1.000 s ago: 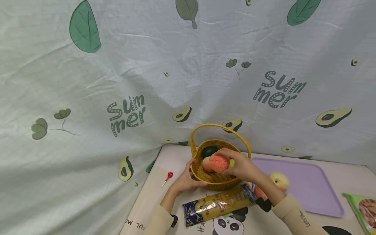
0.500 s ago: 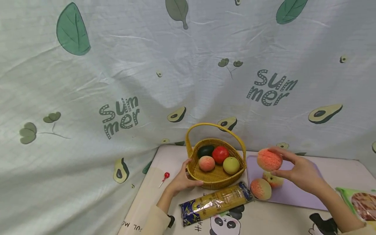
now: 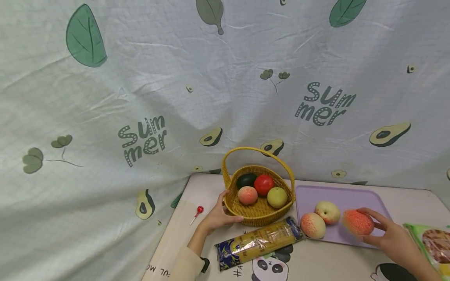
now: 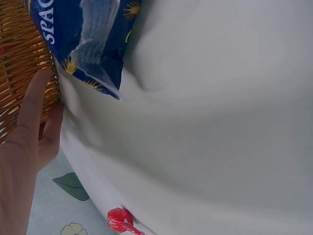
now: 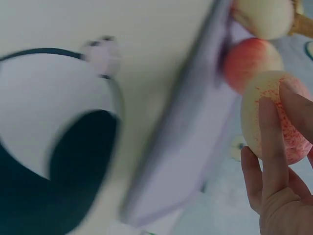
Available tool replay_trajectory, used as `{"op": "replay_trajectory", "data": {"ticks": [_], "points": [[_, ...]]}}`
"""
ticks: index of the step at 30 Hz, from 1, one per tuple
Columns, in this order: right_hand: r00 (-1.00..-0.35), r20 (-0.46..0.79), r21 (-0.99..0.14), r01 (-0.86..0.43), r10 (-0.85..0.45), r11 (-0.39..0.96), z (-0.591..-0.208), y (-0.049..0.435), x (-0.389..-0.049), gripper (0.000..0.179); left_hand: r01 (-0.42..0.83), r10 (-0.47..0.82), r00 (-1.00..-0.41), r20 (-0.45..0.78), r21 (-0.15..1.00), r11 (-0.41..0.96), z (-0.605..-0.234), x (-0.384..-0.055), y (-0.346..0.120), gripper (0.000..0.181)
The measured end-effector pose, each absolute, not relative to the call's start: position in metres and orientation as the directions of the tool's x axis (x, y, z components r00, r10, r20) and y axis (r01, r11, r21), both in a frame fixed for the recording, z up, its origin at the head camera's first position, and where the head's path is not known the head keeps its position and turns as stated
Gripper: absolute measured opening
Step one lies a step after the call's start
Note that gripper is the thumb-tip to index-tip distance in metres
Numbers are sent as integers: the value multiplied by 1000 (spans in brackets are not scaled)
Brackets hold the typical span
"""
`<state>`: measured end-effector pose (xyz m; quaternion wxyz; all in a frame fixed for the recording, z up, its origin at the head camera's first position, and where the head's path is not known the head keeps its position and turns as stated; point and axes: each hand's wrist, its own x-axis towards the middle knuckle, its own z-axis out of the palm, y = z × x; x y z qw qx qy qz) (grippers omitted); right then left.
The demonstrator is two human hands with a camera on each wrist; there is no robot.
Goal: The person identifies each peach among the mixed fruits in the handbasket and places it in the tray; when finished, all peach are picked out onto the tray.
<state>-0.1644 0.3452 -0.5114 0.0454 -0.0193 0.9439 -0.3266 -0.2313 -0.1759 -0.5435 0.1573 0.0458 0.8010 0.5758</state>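
My right hand (image 3: 390,236) holds a red-and-cream peach (image 3: 359,222) over the right part of the purple tray (image 3: 351,191); in the right wrist view the fingers wrap round this peach (image 5: 274,117). Two more peaches are on the tray, a pale one (image 3: 327,212) and a pinkish one (image 3: 313,225) at its left front corner. My left hand (image 3: 218,216) grips the near left rim of a yellow wicker basket (image 3: 258,221). Inside the basket lie a dark green oval fruit (image 3: 246,180), a red round fruit (image 3: 264,185), a small peach (image 3: 247,195) and a yellow-green round fruit (image 3: 277,197).
A bag of spaghetti (image 3: 260,242) lies in front of the basket. To the left is a red lollipop (image 3: 199,210). A green food packet (image 3: 430,244) sits at the right side. Behind the table hangs a printed cloth (image 3: 225,97).
My right hand has carried the peach out from over the basket, rightward and then down over the tray. The left hand stays on the basket rim.
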Motion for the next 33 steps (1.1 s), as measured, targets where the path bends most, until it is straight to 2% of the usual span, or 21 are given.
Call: {"op": "replay_trajectory", "data": {"ticks": [6, 10, 19, 33], "points": [[-995, -30, -638, -52, -93, 768, -543, 347, -160, 87, -108, 259, -945, -199, 939, 326, -543, -231, -176, 116], [-995, -46, -636, -42, -92, 771, -551, 345, -160, 88, -105, 267, -944, -196, 942, 319, -543, -231, -175, 116], [-993, -55, -635, -43, -101, 771, -552, 343, -166, 85, -106, 269, -943, -194, 944, 311, -543, -230, -175, 116], [-988, 23, -644, -130, -150, 754, -555, 338, -163, 86, -98, 282, -940, -191, 945, 312, -544, -232, -177, 116]]}}
